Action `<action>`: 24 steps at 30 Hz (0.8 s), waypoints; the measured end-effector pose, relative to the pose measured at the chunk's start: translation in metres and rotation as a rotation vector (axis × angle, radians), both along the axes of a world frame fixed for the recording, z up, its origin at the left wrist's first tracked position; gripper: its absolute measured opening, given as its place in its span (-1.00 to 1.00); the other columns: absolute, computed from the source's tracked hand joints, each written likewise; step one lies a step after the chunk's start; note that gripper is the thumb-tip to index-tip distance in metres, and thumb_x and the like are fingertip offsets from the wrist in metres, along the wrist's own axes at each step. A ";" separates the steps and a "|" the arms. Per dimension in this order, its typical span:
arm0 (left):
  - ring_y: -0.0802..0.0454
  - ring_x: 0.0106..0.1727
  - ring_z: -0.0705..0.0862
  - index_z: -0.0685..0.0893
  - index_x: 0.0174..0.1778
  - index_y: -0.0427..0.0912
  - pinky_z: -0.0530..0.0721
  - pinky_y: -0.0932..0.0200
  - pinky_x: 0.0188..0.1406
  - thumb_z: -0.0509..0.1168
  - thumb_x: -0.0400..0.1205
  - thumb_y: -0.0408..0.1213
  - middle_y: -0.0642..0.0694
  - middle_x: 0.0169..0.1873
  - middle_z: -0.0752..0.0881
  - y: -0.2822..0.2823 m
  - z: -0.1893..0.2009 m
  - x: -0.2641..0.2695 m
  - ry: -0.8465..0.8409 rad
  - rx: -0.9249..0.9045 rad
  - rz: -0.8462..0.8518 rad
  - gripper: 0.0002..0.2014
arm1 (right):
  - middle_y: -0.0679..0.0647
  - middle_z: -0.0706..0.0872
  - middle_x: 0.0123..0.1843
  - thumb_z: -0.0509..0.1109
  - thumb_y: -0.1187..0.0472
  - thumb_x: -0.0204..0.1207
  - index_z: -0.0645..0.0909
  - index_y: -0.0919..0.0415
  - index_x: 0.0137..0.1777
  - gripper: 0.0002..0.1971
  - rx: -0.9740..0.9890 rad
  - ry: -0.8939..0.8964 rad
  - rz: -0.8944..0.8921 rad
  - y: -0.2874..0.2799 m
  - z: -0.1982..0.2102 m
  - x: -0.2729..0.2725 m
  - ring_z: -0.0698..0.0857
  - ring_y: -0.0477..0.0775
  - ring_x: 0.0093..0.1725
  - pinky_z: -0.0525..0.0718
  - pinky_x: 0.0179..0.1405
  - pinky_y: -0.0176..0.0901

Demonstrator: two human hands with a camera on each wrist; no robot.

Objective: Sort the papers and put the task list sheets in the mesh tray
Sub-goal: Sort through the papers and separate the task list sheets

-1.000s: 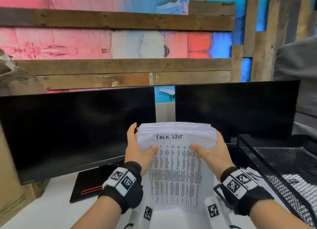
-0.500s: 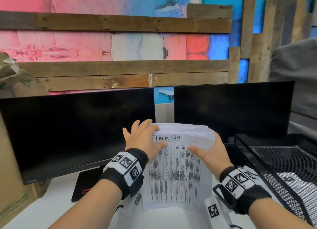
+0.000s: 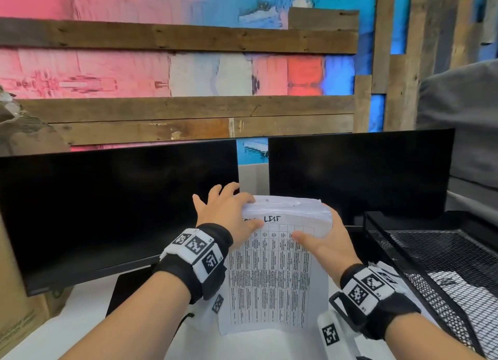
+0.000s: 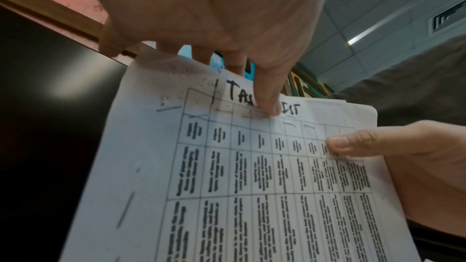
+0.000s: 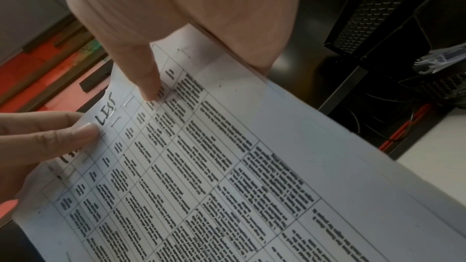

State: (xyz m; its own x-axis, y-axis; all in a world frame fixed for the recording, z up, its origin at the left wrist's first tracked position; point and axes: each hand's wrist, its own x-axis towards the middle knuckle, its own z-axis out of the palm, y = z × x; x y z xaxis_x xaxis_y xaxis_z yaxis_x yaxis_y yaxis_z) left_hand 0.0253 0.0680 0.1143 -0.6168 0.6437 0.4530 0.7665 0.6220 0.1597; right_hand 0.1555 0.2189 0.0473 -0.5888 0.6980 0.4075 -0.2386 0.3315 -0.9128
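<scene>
Paper stack (image 3: 285,211): held up off the desk in front of the person, between both hands, the sheets fanned a little at the top edge.
Task list sheet (image 3: 272,276): the front sheet of the stack, a printed grid with a handwritten heading; it hangs down below the fingers toward the desk.
Left hand (image 3: 226,214): at the sheet's upper left corner. Its thumb (image 4: 267,95) presses on the heading, covering the middle letters, while the fingers (image 4: 201,55) reach behind the top edge, so the corner is pinched between thumb and fingers.
Right hand (image 3: 323,241): at the stack's upper right edge. Its thumb (image 5: 148,79) lies on the front of the grid just below the heading, and the palm and remaining fingers wrap behind the stack, clasping it.
Gap between thumbs: the two thumb tips lie near each other on the front sheet, apart, with the last letters of the heading showing between them.
Mesh tray (image 3: 377,238): black, on the desk to the right of the right hand, close beside its wrist; white paper (image 3: 463,292) shows through the mesh.
Monitors: the left monitor (image 3: 113,203) stands behind the left fingers, the right monitor (image 3: 361,171) beyond the stack's top edge; both dark.
Wrist bands: black-and-white patterned markers on both wrists.
</scene>
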 end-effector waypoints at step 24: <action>0.07 -0.02 0.65 0.70 -0.29 0.10 0.65 -0.07 0.21 0.41 0.57 -0.18 0.10 -0.15 0.71 -0.005 0.036 -0.004 -0.203 0.071 -0.140 -0.87 | -0.04 0.66 0.19 0.62 0.33 0.31 0.36 -0.06 0.41 -0.26 0.015 -0.019 0.039 0.006 -0.005 0.001 0.69 -0.11 0.14 0.69 -0.23 -0.37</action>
